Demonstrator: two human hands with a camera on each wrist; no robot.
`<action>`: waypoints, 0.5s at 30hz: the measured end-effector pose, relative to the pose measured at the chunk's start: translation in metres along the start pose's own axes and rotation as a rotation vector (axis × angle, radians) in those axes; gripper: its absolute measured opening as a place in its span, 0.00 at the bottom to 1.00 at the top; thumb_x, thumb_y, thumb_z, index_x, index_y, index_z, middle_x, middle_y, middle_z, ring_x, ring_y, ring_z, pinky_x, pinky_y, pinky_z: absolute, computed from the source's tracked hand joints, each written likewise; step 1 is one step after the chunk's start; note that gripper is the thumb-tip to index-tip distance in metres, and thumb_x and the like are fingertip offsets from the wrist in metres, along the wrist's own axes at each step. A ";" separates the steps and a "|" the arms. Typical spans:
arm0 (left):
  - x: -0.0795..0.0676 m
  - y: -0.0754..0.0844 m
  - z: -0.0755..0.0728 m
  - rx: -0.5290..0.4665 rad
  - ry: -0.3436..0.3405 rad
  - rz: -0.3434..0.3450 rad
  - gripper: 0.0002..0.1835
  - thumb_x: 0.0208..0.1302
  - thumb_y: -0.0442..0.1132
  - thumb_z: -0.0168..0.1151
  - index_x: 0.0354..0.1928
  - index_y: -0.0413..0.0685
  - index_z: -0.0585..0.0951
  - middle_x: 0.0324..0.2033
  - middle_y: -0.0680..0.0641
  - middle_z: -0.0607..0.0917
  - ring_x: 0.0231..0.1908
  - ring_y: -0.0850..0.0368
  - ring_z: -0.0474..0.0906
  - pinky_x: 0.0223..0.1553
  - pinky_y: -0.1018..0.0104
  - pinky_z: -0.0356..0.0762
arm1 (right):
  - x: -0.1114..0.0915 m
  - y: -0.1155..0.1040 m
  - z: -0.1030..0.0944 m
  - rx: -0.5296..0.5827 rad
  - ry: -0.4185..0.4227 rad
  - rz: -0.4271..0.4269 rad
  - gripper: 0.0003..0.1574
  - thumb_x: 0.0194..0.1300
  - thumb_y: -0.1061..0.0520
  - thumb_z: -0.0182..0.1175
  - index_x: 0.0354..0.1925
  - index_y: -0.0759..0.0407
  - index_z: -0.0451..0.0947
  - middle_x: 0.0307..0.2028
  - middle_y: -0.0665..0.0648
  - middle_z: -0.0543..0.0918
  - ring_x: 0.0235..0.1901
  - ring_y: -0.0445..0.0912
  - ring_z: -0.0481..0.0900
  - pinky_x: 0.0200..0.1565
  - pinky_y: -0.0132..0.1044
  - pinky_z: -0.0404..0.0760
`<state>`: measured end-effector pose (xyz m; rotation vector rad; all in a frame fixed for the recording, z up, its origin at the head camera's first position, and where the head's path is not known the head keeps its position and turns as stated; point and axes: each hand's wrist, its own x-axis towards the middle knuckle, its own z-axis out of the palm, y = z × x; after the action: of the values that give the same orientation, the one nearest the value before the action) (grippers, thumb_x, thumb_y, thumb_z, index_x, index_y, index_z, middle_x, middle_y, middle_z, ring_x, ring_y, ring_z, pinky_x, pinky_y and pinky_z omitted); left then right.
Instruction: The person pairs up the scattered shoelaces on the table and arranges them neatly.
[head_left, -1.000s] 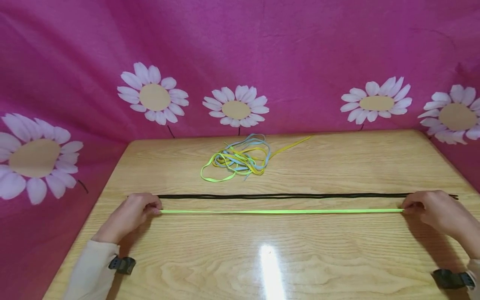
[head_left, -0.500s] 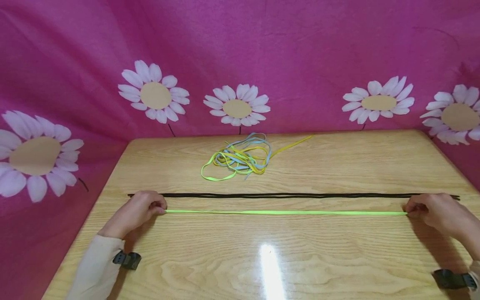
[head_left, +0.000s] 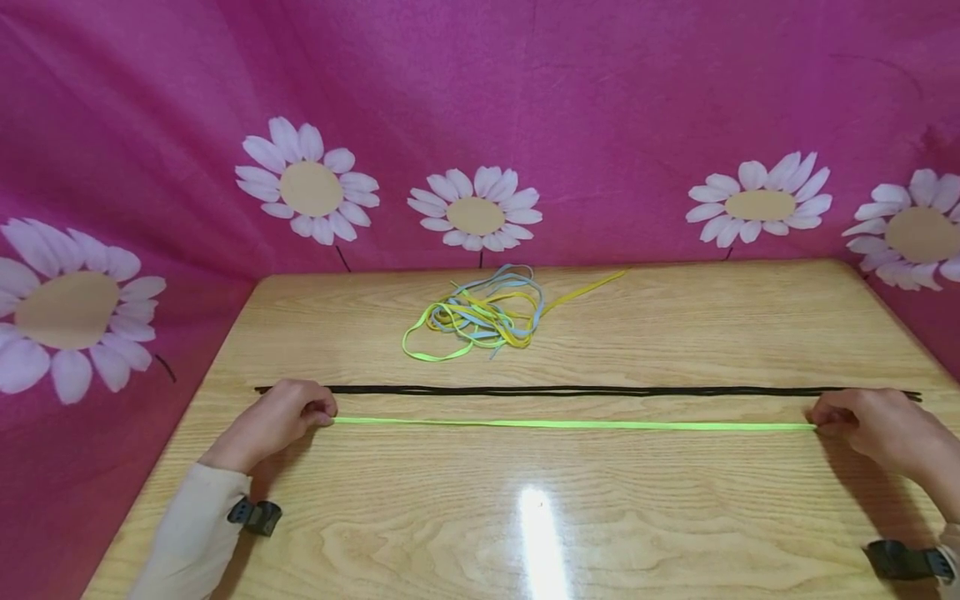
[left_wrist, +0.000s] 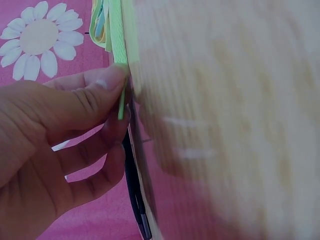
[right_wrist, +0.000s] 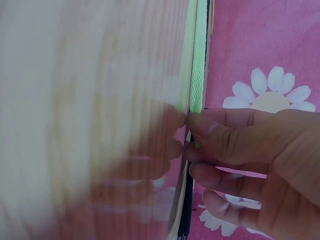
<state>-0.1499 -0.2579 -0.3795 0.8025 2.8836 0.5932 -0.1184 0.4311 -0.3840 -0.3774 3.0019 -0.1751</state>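
A neon green shoelace (head_left: 570,424) runs nearly straight from side to side in the head view, stretched between both hands. My left hand (head_left: 281,417) pinches its left end between thumb and fingers; a short tail of the green shoelace (left_wrist: 121,105) sticks out below the thumb in the left wrist view. At the other end, my right hand (head_left: 873,425) pinches the lace, thumb against forefinger, close to the tabletop. Just beyond it lie black shoelaces (head_left: 525,391), side by side and parallel to the green one, their ends reaching past both hands.
Farther back on the wooden table (head_left: 720,333) lies a loose tangle of green, blue and yellow laces (head_left: 480,317), one yellow end trailing right. A pink cloth (head_left: 600,100) with large white flowers hangs around the table's back and sides.
Both hands have shifted slightly to the right with the green shoelace between them, mostly in the first half second. The black laces and the tangle lie as before.
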 end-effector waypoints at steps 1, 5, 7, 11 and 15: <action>-0.001 0.000 0.000 -0.004 -0.006 -0.006 0.08 0.55 0.27 0.68 0.27 0.48 0.82 0.25 0.57 0.81 0.27 0.65 0.73 0.29 0.67 0.75 | 0.001 0.000 0.000 -0.002 -0.002 0.001 0.10 0.51 0.72 0.67 0.27 0.58 0.81 0.23 0.49 0.80 0.23 0.46 0.76 0.27 0.46 0.77; -0.004 0.001 -0.001 -0.020 -0.027 -0.024 0.08 0.55 0.27 0.68 0.27 0.48 0.82 0.25 0.57 0.80 0.28 0.64 0.73 0.29 0.66 0.75 | 0.003 0.003 0.001 -0.008 -0.009 0.002 0.11 0.51 0.72 0.67 0.28 0.58 0.81 0.24 0.50 0.81 0.24 0.47 0.78 0.28 0.46 0.78; -0.004 0.002 -0.002 -0.031 -0.037 -0.028 0.07 0.55 0.28 0.68 0.27 0.48 0.82 0.26 0.57 0.80 0.28 0.64 0.73 0.29 0.66 0.74 | 0.004 0.004 0.003 -0.012 -0.010 0.006 0.11 0.51 0.72 0.67 0.28 0.58 0.81 0.24 0.49 0.81 0.24 0.47 0.78 0.27 0.46 0.77; -0.004 0.004 -0.005 -0.055 -0.063 -0.048 0.05 0.57 0.30 0.68 0.30 0.48 0.82 0.27 0.57 0.81 0.28 0.64 0.73 0.30 0.67 0.74 | 0.003 0.003 0.002 -0.017 -0.016 0.034 0.10 0.52 0.72 0.66 0.29 0.59 0.80 0.24 0.52 0.80 0.25 0.49 0.78 0.28 0.48 0.77; -0.001 0.007 -0.011 -0.050 -0.069 -0.053 0.04 0.58 0.31 0.67 0.32 0.48 0.82 0.27 0.56 0.81 0.28 0.64 0.73 0.30 0.66 0.75 | 0.001 -0.002 -0.006 -0.051 -0.046 0.112 0.09 0.53 0.73 0.64 0.32 0.63 0.78 0.23 0.56 0.78 0.22 0.50 0.75 0.24 0.46 0.74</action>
<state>-0.1481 -0.2571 -0.3665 0.7223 2.8065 0.6172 -0.1197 0.4292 -0.3781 -0.2135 2.9768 -0.0789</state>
